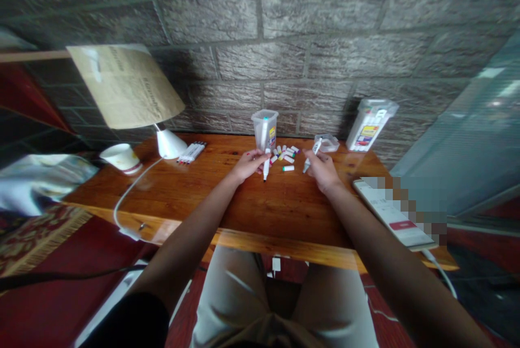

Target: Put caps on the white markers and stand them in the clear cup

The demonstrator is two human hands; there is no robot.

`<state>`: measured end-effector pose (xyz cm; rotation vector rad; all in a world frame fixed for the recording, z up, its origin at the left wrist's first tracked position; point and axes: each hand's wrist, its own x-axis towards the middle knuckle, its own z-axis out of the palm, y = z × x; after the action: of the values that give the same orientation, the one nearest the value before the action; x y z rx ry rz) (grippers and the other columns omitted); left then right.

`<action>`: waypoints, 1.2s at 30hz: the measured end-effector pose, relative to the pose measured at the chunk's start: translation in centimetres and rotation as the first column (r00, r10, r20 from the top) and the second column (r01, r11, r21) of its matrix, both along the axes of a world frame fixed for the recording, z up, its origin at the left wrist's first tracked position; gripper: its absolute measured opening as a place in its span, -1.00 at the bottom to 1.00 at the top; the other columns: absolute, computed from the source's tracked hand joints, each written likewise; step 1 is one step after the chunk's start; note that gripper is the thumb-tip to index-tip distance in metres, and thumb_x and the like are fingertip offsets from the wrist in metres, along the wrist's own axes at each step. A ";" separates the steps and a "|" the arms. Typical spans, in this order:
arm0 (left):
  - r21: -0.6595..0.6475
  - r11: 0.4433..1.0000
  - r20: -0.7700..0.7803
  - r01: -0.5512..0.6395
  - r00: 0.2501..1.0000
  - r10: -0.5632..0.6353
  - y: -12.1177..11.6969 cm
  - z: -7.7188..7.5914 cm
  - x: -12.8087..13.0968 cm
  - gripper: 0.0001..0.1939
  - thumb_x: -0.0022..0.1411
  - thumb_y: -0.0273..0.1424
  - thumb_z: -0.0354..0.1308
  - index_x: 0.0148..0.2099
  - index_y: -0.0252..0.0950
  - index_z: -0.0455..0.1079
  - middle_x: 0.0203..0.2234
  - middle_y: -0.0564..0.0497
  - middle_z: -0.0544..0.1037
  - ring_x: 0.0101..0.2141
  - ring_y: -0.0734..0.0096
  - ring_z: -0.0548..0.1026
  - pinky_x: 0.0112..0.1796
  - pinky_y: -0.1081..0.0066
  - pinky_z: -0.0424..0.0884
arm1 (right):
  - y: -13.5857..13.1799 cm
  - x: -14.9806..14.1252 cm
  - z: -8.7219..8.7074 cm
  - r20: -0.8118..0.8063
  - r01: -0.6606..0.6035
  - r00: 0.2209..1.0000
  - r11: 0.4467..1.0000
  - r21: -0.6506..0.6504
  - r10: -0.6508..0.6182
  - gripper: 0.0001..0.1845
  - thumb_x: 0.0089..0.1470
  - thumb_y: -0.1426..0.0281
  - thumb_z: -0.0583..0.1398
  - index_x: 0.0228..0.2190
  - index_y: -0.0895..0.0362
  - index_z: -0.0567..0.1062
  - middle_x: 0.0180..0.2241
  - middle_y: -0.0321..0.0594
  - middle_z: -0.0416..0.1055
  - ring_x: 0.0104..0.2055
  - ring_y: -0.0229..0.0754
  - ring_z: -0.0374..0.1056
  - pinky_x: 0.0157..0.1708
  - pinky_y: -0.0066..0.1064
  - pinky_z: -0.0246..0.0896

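My left hand (247, 166) is closed around a white marker (266, 167), held nearly upright with its dark tip pointing down over the desk. In my right hand (324, 171) is another white marker (315, 149), tilted, its greyish end low and to the left. Between the hands lies a loose cluster of several small white marker caps (288, 158) with coloured ends. One cap with a green end (288, 168) sits apart, nearer to me. Just behind my left hand stands a clear plastic box (259, 132) holding a blue-ended marker (264, 130).
Behind my right hand lies a clear lid (330, 144). A box of white markers (366, 127) stands at the back right; a tablet (392, 212) rests at the right edge. To the left are several markers (192, 152), a lamp (169, 143) with its cable, and a paper cup (122, 158).
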<state>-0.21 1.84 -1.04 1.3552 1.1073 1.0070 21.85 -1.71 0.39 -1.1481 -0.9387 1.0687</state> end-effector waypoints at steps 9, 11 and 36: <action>-0.046 0.998 0.015 0.040 0.999 -0.039 0.0 0.0 -0.1 -0.65 0.13 -0.16 0.33 -0.22 -0.36 0.45 -0.39 -0.08 0.65 -0.51 0.44 0.55 -0.47 0.47 0.44 | 0.2 0.3 0.7 -0.234 0.048 0.970 0.997 -0.065 -0.061 -0.63 0.03 0.40 0.27 -0.62 0.08 0.19 -0.78 -0.55 0.00 -0.77 -0.47 -0.17 -0.81 -0.61 -0.32; -0.053 0.997 0.024 0.055 0.998 -0.054 0.0 0.0 -0.2 -0.63 0.12 -0.15 0.35 -0.21 -0.37 0.47 -0.36 -0.10 0.65 -0.49 0.43 0.56 -0.43 0.45 0.46 | 0.2 0.3 0.6 -0.237 0.035 0.970 0.996 -0.082 -0.053 -0.62 0.03 0.39 0.28 -0.62 0.09 0.19 -0.80 -0.56 -0.01 -0.77 -0.47 -0.18 -0.81 -0.61 -0.32; -0.115 0.989 0.066 0.093 0.994 -0.086 -0.2 0.2 -0.2 -0.70 0.14 -0.26 0.34 -0.19 -0.37 0.47 -0.36 -0.13 0.66 -0.47 0.39 0.59 -0.40 0.43 0.51 | 0.3 0.3 0.2 -0.232 -0.019 0.973 0.994 -0.103 -0.006 -0.65 0.00 0.34 0.31 -0.59 0.10 0.24 -0.80 -0.57 0.00 -0.78 -0.47 -0.18 -0.82 -0.62 -0.31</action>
<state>-0.40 1.60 -0.82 1.2602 1.0350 0.8976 22.18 -1.45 0.59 -1.0786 -0.7101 1.2402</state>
